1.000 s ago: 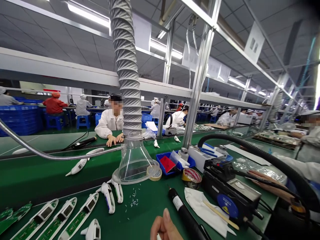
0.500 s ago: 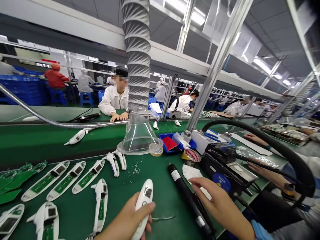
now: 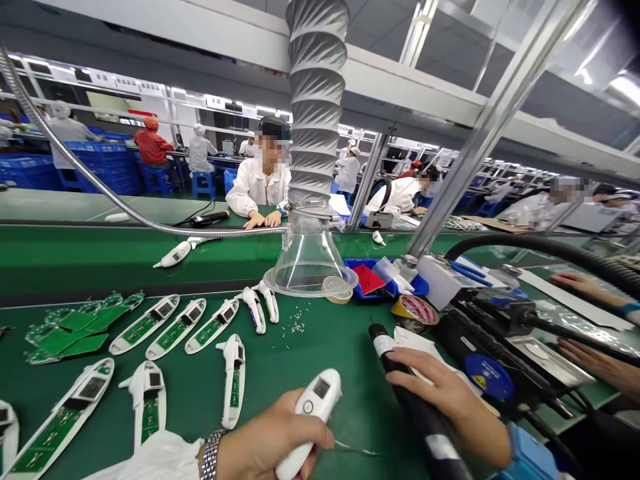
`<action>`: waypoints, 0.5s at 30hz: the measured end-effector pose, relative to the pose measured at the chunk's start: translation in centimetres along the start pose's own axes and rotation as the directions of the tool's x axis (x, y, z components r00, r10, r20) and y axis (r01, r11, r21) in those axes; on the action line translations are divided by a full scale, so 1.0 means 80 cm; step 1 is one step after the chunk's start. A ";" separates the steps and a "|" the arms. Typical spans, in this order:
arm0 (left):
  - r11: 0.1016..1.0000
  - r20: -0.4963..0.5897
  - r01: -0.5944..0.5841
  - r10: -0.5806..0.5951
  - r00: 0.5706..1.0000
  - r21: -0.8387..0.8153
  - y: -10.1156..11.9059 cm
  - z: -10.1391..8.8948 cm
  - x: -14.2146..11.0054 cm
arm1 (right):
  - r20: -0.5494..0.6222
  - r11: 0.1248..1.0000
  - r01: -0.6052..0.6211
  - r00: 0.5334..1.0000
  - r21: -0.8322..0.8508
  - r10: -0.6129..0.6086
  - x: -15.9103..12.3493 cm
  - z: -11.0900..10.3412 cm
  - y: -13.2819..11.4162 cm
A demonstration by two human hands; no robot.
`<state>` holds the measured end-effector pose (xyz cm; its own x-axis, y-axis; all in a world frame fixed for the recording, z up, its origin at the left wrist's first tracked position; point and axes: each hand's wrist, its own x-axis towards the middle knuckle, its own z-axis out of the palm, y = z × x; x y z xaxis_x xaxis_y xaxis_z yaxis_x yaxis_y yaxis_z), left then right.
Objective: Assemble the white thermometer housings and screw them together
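Note:
My left hand (image 3: pixel 280 427) is wrapped around a white handheld thermometer (image 3: pixel 316 412) with a small grey display and a round button. Its thumb lies across the front of the casing. On the right, my right hand (image 3: pixel 445 390) has its fingers laid over a black electric screwdriver (image 3: pixel 417 427), gripping it near its tip end while it lies on the green bench. A crumpled white sheet (image 3: pixel 425 343) is beside those fingers. Opened thermometer shells with green circuit boards, such as this half-shell (image 3: pixel 234 383), lie left of my left hand.
A clear extraction hood (image 3: pixel 310 267) hangs over the bench, with tiny white pieces (image 3: pixel 297 321) below. Green circuit boards (image 3: pixel 83 327) are piled left. Tape rolls (image 3: pixel 414 310), a blue tray (image 3: pixel 357 290) and a black machine (image 3: pixel 480 340) stand right. Co-workers sit across and to the right.
My right hand has come down onto the electric screwdriver from beside it. The thermometer stays in my left hand, its display turned more toward me. The view has swung left.

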<state>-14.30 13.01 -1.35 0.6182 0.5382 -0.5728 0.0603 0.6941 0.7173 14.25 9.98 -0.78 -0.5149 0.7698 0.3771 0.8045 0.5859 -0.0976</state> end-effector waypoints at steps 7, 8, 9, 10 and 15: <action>0.992 0.017 -0.096 0.097 0.995 -0.080 -0.008 -0.017 -0.016 | -0.483 0.445 0.188 0.342 0.876 0.806 0.055 -0.004 -0.060; 0.987 0.009 -0.130 0.132 0.991 -0.089 -0.007 -0.021 -0.018 | -0.423 0.352 0.273 0.278 0.896 0.862 0.070 -0.003 -0.067; 0.982 -0.017 -0.167 0.166 0.986 -0.091 -0.006 -0.025 -0.020 | -0.376 0.286 0.321 0.265 0.903 0.888 0.084 0.000 -0.074; 0.977 -0.057 -0.196 0.191 0.980 -0.087 -0.003 -0.029 -0.022 | -0.343 0.241 0.340 0.282 0.909 0.896 0.098 0.004 -0.080; 0.945 -0.304 -0.295 0.242 0.921 -0.142 0.006 -0.037 -0.026 | -0.323 0.163 0.333 0.512 0.929 0.796 0.144 0.034 -0.109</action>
<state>-17.91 13.63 -0.98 0.3456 0.8091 -0.4752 -0.2367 0.5652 0.7902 0.47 14.45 1.89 0.4724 0.7786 0.4130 -0.3155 0.5870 -0.7456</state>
